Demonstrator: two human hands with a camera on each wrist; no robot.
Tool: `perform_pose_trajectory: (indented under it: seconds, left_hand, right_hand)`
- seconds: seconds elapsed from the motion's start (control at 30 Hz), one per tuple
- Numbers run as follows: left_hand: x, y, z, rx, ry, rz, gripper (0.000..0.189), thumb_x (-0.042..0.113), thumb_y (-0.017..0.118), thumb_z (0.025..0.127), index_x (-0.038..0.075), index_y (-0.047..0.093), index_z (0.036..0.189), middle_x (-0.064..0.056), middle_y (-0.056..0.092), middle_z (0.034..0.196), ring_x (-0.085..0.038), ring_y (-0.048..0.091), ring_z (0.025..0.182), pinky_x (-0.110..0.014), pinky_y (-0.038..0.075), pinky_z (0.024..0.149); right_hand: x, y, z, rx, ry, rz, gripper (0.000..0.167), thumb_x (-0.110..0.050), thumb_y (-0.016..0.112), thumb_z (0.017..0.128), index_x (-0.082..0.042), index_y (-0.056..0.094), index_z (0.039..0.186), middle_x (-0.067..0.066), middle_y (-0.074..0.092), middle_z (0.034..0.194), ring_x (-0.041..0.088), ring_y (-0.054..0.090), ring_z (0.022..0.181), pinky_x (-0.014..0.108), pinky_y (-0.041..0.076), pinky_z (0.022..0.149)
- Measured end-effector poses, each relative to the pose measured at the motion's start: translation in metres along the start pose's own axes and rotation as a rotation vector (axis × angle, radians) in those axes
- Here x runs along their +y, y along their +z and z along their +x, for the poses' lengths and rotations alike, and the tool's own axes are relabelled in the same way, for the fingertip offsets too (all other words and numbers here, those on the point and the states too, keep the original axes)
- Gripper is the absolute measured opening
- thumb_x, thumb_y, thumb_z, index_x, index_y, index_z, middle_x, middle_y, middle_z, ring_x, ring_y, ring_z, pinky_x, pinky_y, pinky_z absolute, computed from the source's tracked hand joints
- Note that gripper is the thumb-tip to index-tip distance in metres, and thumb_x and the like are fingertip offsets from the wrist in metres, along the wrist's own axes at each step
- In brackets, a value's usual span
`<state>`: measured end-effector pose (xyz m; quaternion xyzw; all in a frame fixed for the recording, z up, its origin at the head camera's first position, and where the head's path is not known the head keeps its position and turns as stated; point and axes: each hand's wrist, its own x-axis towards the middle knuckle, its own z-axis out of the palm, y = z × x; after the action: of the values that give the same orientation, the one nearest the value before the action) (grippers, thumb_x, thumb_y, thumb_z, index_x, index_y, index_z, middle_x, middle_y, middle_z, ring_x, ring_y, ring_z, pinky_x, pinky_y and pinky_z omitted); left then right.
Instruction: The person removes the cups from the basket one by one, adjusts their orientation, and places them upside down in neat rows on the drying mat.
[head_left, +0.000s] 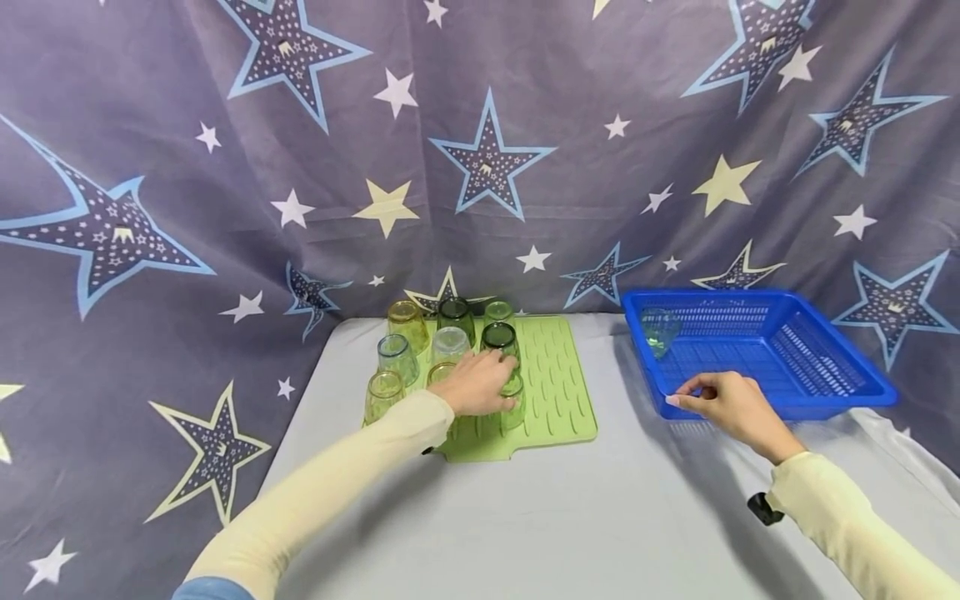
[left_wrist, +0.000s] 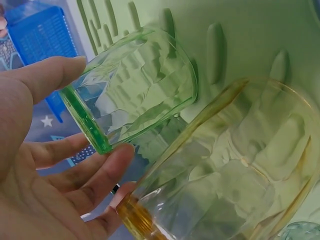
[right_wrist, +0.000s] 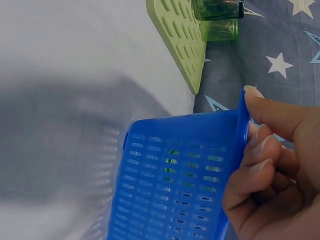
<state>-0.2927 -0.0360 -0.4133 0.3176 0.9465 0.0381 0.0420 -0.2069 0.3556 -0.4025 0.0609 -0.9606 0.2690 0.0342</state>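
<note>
My left hand point(head_left: 476, 383) reaches over a light-green drying mat point(head_left: 558, 375) and holds a clear green glass point(left_wrist: 135, 85) near its thick base, thumb on one side and fingers on the other. That glass stands upside down at the mat's front. Close beside it in the left wrist view is an amber-tinted glass point(left_wrist: 225, 175), near my fingertips. At the left front corner of a blue plastic basket point(head_left: 825, 403), my right hand point(head_left: 731, 408) pinches the rim, thumb on top and curled fingers below. Inside the basket, at its left end, lies a green glass point(head_left: 660, 329).
More upturned glasses stand in rows on the mat's left part, among them a yellow one point(head_left: 407, 325), a blue-rimmed one point(head_left: 397, 360), a clear one point(head_left: 451, 346) and a dark one point(head_left: 500, 337). A star-patterned curtain point(head_left: 600, 167) hangs behind the white-covered table point(head_left: 570, 517).
</note>
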Motion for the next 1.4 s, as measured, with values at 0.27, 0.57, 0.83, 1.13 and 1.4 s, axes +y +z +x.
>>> perform_pose_trajectory:
  seconds: [0.27,0.57,0.83,1.13,1.4]
  left_hand:
    - [-0.005,0.006,-0.003,0.054,-0.003,-0.028,0.072,0.048,0.077,0.091,0.010,0.053,0.147,-0.016,0.056,0.142,-0.034,0.056,0.126,-0.060,0.036,0.113]
    - [-0.007,0.007,0.000,0.171,0.054,0.017,0.066,0.057,0.071,0.092,0.008,0.063,0.136,-0.006,0.064,0.117,-0.019,0.050,0.097,-0.035,0.046,0.084]
    - [0.012,0.003,-0.002,0.279,0.134,-0.099,0.054,0.054,0.064,0.098,0.012,0.067,0.130,-0.001,0.065,0.117,-0.016,0.044,0.101,-0.032,0.043,0.085]
    - [0.059,0.003,-0.004,0.185,0.227,-0.594,0.041,0.042,0.065,0.102,0.011,0.066,0.128,0.004,0.066,0.121,-0.014,0.055,0.116,-0.034,0.046,0.103]
    - [0.091,0.018,-0.001,0.081,0.275,-0.954,0.027,0.037,0.067,0.101,0.018,0.069,0.120,0.013,0.066,0.107,-0.002,0.060,0.100,-0.022,0.052,0.089]
  right_hand:
    - [-0.005,-0.002,0.004,-0.029,0.009,0.009,0.038,-0.049,0.076,0.091,-0.012,0.078,0.101,-0.002,0.052,0.065,0.017,0.045,0.060,0.030,0.036,0.054]
    - [-0.006,-0.005,0.006,-0.045,0.025,0.020,0.040,-0.051,0.077,0.090,-0.012,0.078,0.101,-0.001,0.053,0.068,0.017,0.045,0.062,0.029,0.036,0.054]
    - [-0.005,-0.014,0.011,-0.147,0.106,0.109,0.048,-0.056,0.073,0.092,-0.009,0.076,0.103,0.004,0.062,0.074,0.018,0.054,0.064,0.032,0.047,0.054]
    - [0.002,-0.033,0.038,-0.129,0.199,0.206,0.060,-0.061,0.059,0.098,-0.002,0.072,0.102,0.006,0.062,0.074,0.016,0.053,0.059,0.033,0.048,0.051]
    - [0.022,-0.045,0.072,-0.085,0.265,0.212,0.060,-0.048,0.051,0.106,0.008,0.070,0.119,0.003,0.064,0.074,0.019,0.056,0.063,0.034,0.048,0.053]
